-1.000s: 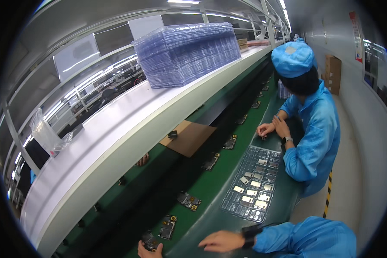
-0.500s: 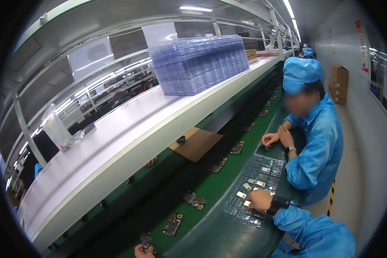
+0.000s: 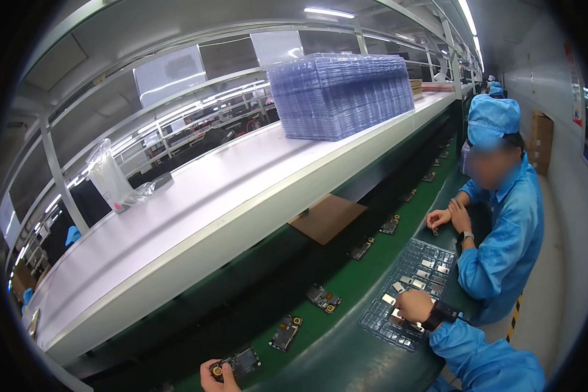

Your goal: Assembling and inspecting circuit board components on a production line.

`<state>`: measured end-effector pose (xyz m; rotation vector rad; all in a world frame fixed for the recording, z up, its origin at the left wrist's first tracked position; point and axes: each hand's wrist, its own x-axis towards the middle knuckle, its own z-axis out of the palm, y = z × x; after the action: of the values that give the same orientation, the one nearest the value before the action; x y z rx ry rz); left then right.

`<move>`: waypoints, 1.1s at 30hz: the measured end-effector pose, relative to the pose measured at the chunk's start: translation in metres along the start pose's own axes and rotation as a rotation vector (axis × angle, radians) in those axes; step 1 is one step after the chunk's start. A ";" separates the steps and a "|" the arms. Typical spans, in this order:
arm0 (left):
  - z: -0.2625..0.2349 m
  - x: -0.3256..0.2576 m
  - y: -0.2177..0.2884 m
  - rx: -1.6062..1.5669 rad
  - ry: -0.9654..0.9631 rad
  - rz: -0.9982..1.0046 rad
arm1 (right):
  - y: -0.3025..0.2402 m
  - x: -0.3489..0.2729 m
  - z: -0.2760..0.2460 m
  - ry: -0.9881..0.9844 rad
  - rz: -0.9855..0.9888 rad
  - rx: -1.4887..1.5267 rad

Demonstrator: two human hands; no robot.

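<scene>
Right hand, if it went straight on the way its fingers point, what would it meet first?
Probably a small pale rectangular piece in the clear plastic tray beneath the right hand, though depth and contact are unclear.

A green belt [image 3: 317, 325] carries a spaced row of circuit boards [image 3: 324, 298]; the dark green bench [image 3: 340, 362] alongside bears a clear compartment tray [image 3: 376, 317]; on the white shelf [image 3: 209, 202] above stand stacked bluish trays [image 3: 346, 98] and a plastic bag [image 3: 108, 175]
</scene>
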<state>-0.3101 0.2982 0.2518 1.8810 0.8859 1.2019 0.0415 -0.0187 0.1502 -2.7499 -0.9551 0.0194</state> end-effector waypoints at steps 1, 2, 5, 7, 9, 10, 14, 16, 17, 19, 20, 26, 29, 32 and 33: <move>0.000 -0.001 0.005 -0.011 -0.017 0.005 | -0.003 -0.001 0.001 0.022 -0.002 -0.042; 0.002 -0.003 0.009 -0.021 -0.034 0.009 | -0.006 -0.003 0.000 0.019 0.001 -0.046; 0.005 -0.008 0.020 -0.067 -0.077 -0.007 | -0.010 -0.008 0.000 0.083 -0.018 0.018; 0.007 -0.009 0.024 -0.073 -0.104 -0.009 | -0.005 -0.011 -0.003 0.037 -0.069 0.004; 0.010 -0.011 0.024 -0.079 -0.130 -0.010 | -0.001 -0.012 -0.010 -0.050 -0.149 -0.011; 0.010 -0.011 0.023 -0.052 -0.144 0.006 | -0.004 -0.010 -0.018 -0.056 -0.146 -0.014; 0.014 -0.009 0.023 -0.040 -0.207 0.022 | -0.003 -0.003 -0.024 -0.217 -0.165 -0.126; 0.011 -0.012 0.028 -0.026 -0.205 0.036 | 0.002 0.001 -0.024 -0.157 -0.305 -0.032; 0.010 -0.013 0.031 -0.002 -0.207 0.046 | 0.009 0.004 -0.027 -0.190 -0.390 0.000; 0.013 -0.014 0.034 -0.021 -0.183 0.035 | -0.003 0.010 -0.047 -0.239 -0.365 0.058; 0.016 -0.016 0.037 -0.039 -0.171 0.027 | -0.013 0.010 -0.055 -0.288 -0.327 0.121; 0.040 -0.034 0.049 -0.197 -0.400 -0.007 | -0.153 -0.024 -0.082 -0.118 -0.616 1.184; 0.045 -0.050 0.055 -0.326 -0.378 0.022 | -0.211 -0.028 -0.085 0.070 -0.807 1.145; 0.043 -0.054 0.060 -0.345 -0.307 0.017 | -0.236 -0.025 -0.076 0.148 -0.935 1.103; 0.041 -0.053 0.058 -0.284 -0.289 0.014 | -0.238 -0.025 -0.074 0.198 -0.991 1.093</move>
<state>-0.2799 0.2159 0.2656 1.7711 0.5171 0.9743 -0.1167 0.1315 0.2730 -1.1361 -1.5151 0.0708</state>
